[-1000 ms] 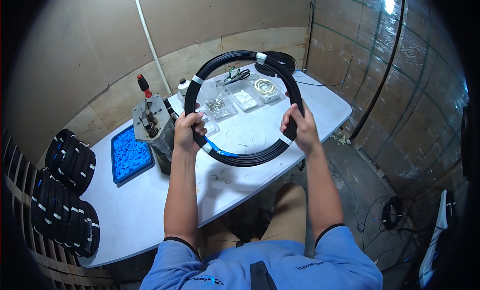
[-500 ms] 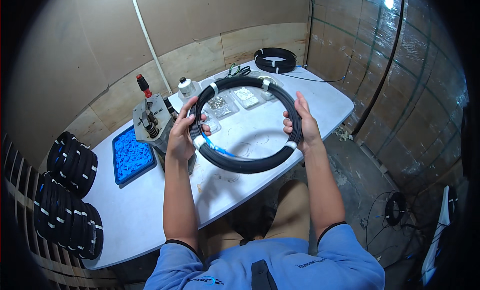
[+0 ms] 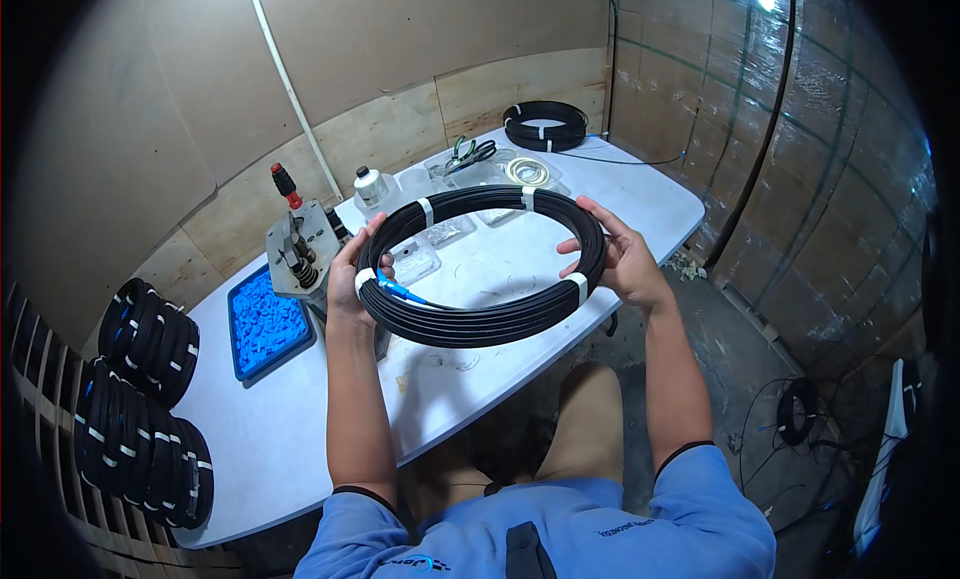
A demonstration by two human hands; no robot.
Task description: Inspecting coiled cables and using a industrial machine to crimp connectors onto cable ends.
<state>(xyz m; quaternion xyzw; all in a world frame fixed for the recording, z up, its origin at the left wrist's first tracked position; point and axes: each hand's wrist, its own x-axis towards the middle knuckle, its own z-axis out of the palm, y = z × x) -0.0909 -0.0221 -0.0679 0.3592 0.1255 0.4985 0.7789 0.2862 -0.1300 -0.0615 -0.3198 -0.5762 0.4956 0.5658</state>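
Between my two hands, a coil of black cable (image 3: 470, 327) is held up above the white table. White tape bands bind it at several spots. My left hand (image 3: 352, 279) grips its left side, with the fingers curled through to the inside. My right hand (image 3: 625, 264) has hold of the right side, fingertips inside the ring. A blue connector (image 3: 400, 291) on the cable's end lies along the inner edge, near my left hand. The coil is tilted, so its outer windings face me.
On the white table (image 3: 270, 429) stand a blue tray of small blue parts (image 3: 268, 324), a metal hand press (image 3: 303, 244), a white bottle (image 3: 370, 186) and clear boxes (image 3: 415, 261). Pliers (image 3: 470, 154) and another cable coil (image 3: 545, 126) lie behind. Stacked coils (image 3: 140, 444) are at left.
The coil has tipped from facing me more fully to a flatter tilt, its far edge sinking. My right hand has shifted slightly right and down; both hands keep their hold.
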